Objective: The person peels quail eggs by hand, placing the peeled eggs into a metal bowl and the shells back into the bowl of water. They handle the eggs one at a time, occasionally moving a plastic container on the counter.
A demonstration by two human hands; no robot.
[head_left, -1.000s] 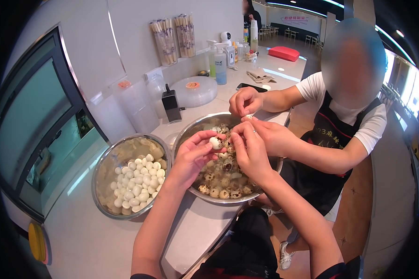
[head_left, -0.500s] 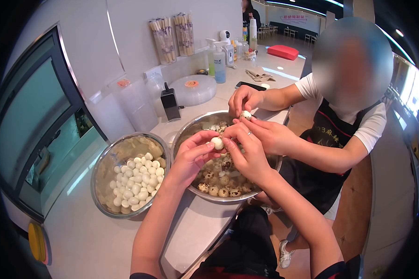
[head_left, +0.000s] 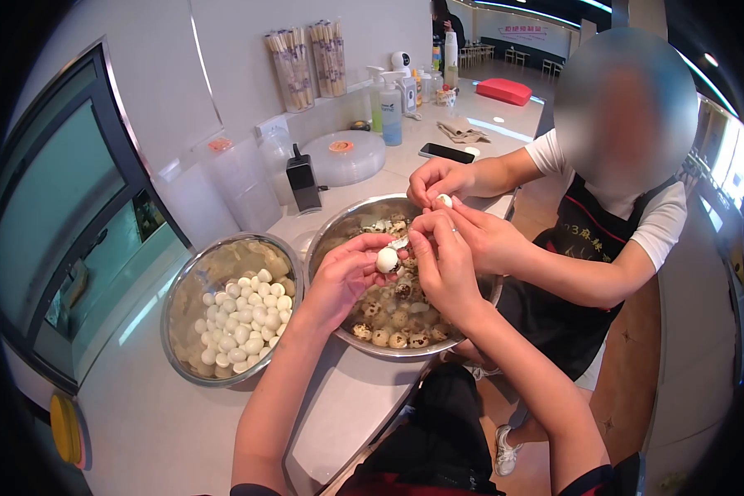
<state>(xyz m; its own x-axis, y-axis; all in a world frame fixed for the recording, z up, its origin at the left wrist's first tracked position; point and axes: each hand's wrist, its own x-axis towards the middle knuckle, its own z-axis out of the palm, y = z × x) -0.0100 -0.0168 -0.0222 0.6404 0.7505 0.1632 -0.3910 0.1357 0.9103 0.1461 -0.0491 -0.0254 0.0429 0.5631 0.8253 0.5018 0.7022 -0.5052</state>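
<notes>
One egg (head_left: 388, 260) we pinch in our left hand (head_left: 345, 271) could split if over-squeezed, our right hand (head_left: 445, 263) alongside, its grip unclear.

Two steel bowls (head_left: 197, 285) are being supported by one counter (head_left: 132, 413). The person's left hand (head_left: 347, 271) and right hand (head_left: 448, 264) are being counted with a co-worker's two hands (head_left: 496, 244), making four. Two eggs (head_left: 387, 260) are being held, one per pair of hands. Dozens of peeled eggs (head_left: 244, 318) and many speckled eggs (head_left: 380, 338) are being contained, too overlapped for exact counting. Two chopstick holders (head_left: 289, 70), two pump bottles (head_left: 390, 117), one phone (head_left: 446, 153) and one red box (head_left: 504, 92) are also being seen.
</notes>
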